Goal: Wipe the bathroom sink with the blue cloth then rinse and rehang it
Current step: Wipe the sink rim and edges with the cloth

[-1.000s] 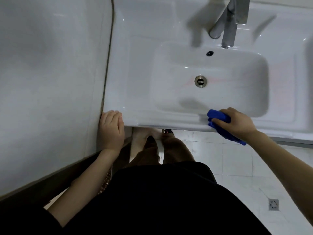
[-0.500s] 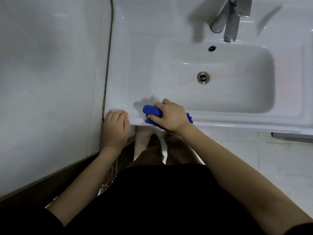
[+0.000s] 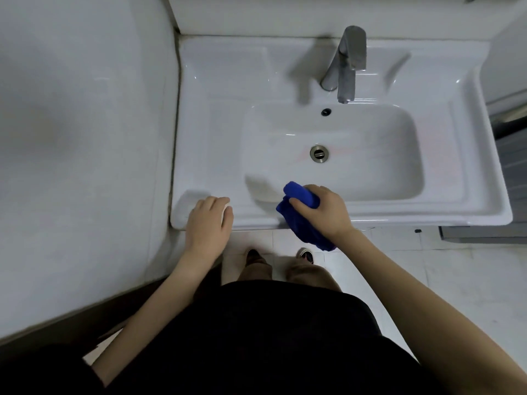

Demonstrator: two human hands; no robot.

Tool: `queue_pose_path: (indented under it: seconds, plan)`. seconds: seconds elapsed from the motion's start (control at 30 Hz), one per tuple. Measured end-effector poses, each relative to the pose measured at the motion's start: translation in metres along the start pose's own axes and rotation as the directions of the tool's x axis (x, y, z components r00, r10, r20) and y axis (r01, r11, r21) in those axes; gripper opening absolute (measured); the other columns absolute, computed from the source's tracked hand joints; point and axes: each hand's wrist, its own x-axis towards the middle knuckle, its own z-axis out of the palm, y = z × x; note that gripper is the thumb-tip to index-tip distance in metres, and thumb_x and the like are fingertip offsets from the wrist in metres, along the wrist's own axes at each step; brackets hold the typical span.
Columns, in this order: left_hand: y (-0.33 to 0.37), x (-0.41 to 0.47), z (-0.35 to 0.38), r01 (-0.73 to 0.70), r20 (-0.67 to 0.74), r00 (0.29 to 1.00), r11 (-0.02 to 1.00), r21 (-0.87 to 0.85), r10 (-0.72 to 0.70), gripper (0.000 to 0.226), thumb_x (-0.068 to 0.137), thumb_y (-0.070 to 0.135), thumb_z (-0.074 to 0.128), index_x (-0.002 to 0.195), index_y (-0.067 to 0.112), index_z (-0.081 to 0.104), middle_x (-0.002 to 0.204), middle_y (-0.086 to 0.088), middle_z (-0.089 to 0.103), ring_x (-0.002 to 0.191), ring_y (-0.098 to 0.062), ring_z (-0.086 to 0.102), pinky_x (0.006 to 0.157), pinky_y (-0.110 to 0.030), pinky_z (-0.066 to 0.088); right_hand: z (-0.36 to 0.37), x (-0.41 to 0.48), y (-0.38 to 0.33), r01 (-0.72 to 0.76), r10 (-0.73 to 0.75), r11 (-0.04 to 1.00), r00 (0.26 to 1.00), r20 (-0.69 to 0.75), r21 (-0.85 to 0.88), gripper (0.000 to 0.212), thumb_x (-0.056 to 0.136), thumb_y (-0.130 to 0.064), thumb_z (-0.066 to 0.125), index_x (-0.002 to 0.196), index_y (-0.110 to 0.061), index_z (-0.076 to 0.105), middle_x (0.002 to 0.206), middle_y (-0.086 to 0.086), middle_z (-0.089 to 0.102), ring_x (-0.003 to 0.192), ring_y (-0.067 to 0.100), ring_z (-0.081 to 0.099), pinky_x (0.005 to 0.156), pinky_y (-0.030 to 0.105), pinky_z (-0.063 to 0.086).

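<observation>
A white ceramic sink (image 3: 216, 132) with a rectangular basin fills the upper middle of the head view. My right hand (image 3: 322, 213) grips the bunched blue cloth (image 3: 296, 212) on the front rim, at the basin's near left corner. Part of the cloth hangs down over the sink's front edge. My left hand (image 3: 209, 223) rests palm down on the front left corner of the rim, fingers together, holding nothing. A metal drain (image 3: 319, 153) sits in the basin's middle.
A chrome tap (image 3: 346, 64) stands at the back of the sink, its spout over the overflow hole (image 3: 326, 111). A white tiled wall (image 3: 85, 138) runs along the left. A grey cabinet (image 3: 510, 143) is on the right. My feet stand on white floor tiles (image 3: 427, 269) below.
My right hand swept the cloth left along the front rim, then came back right to the basin's near left corner. The view tilted up, showing the whole sink. My left hand stayed put.
</observation>
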Motion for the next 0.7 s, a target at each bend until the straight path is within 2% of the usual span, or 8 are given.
queue_pose_path:
  seconds: [0.2, 0.33, 0.5, 0.7]
  plan:
    - [0.042, -0.002, 0.007, -0.085, -0.029, 0.996, 0.996, -0.029, 0.084, 0.046, 0.095, 0.032, 0.034, 0.113, 0.006, 0.067, 0.106, -0.011, 0.068, 0.097, -0.033, 0.061, 0.085, -0.043, 0.05, -0.035, -0.037, 0.016, 0.025, -0.003, 0.987, 0.99, -0.137, 0.161, 0.02, 0.087, -0.042, 0.064, 0.105, -0.032, 0.065, 0.095, -0.008, 0.066, 0.088, 0.006, 0.06, 0.08, 0.028, 0.049]
    - [0.073, -0.009, 0.03, -0.073, -0.009, 0.997, 0.997, -0.038, 0.073, 0.044, 0.093, 0.031, 0.035, 0.109, 0.005, 0.068, 0.103, -0.011, 0.069, 0.095, -0.035, 0.062, 0.083, -0.042, 0.051, -0.064, -0.058, 0.044, 0.011, 0.033, 0.974, 0.981, -0.19, 0.226, 0.02, 0.086, -0.038, 0.066, 0.106, -0.033, 0.066, 0.099, -0.011, 0.066, 0.093, 0.005, 0.06, 0.082, 0.027, 0.049]
    - [0.124, -0.025, 0.065, -0.058, 0.006, 0.998, 0.998, -0.029, 0.058, 0.044, 0.094, 0.031, 0.036, 0.109, 0.006, 0.068, 0.105, -0.009, 0.068, 0.097, -0.033, 0.061, 0.082, -0.041, 0.052, -0.11, -0.075, 0.094, 0.013, 0.047, 0.962, 0.977, -0.21, 0.273, 0.015, 0.087, -0.031, 0.067, 0.102, -0.031, 0.067, 0.096, -0.018, 0.066, 0.096, 0.006, 0.06, 0.084, 0.032, 0.05]
    - [0.195, -0.042, 0.106, -0.015, -0.013, 1.0, 1.0, -0.013, 0.015, 0.042, 0.094, 0.031, 0.036, 0.11, 0.007, 0.067, 0.106, -0.008, 0.068, 0.097, -0.031, 0.06, 0.084, -0.04, 0.05, -0.171, -0.088, 0.16, -0.001, 0.078, 0.936, 0.976, -0.204, 0.352, 0.012, 0.087, -0.029, 0.067, 0.098, -0.035, 0.067, 0.096, -0.017, 0.066, 0.096, 0.007, 0.062, 0.085, 0.034, 0.051]
